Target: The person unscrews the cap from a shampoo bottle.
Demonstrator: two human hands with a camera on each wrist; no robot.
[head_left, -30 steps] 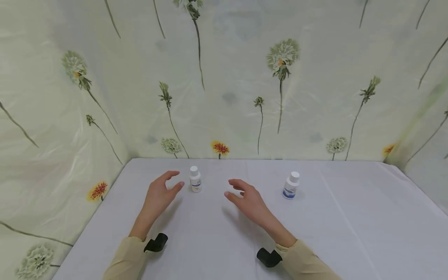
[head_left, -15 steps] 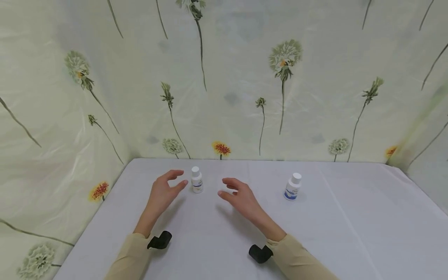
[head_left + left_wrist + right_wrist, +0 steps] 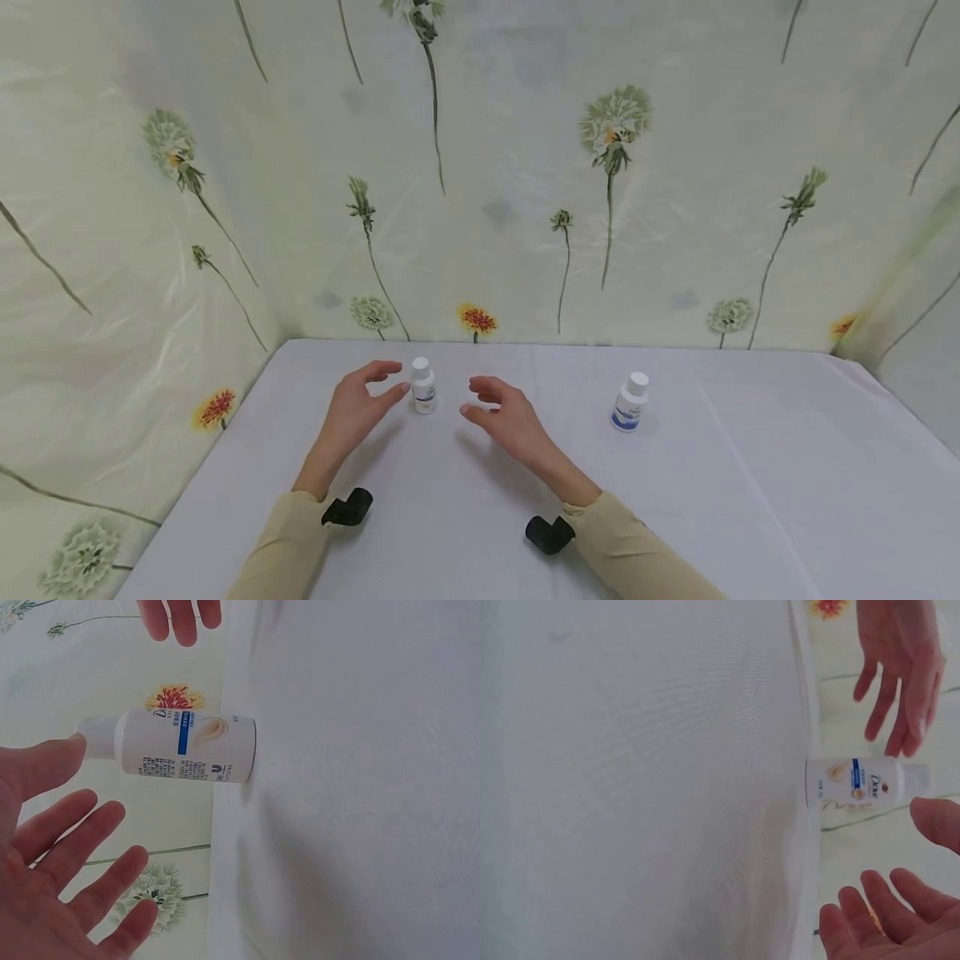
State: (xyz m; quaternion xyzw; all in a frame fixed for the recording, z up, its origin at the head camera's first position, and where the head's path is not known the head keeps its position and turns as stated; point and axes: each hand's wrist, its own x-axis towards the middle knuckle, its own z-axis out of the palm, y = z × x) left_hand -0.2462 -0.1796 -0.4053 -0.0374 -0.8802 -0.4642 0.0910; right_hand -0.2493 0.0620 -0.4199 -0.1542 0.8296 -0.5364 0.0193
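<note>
A small white Dove bottle [image 3: 423,392] with a white cap stands upright on the table, between the two hands. My left hand [image 3: 362,406] is just left of it, thumb and fingers spread and relaxed; whether the thumb touches the bottle I cannot tell. To the bottle's right, a short gap away, hovers my right hand [image 3: 507,421], its fingers loosely bent with nothing in them. The left wrist view shows the bottle [image 3: 187,746] beyond the thumb, its printed label in sight. In the right wrist view the bottle [image 3: 859,782] appears between both hands.
A second white bottle [image 3: 630,402] with a blue band stands upright to the right of the right hand. White cloth covers the table [image 3: 720,500]. A flower-printed curtain [image 3: 510,250] rises behind the back edge and on the left side.
Both hands have drawn nearer to the bottle between them, the left moving right and the right moving left. Both bottles still stand on the table.
</note>
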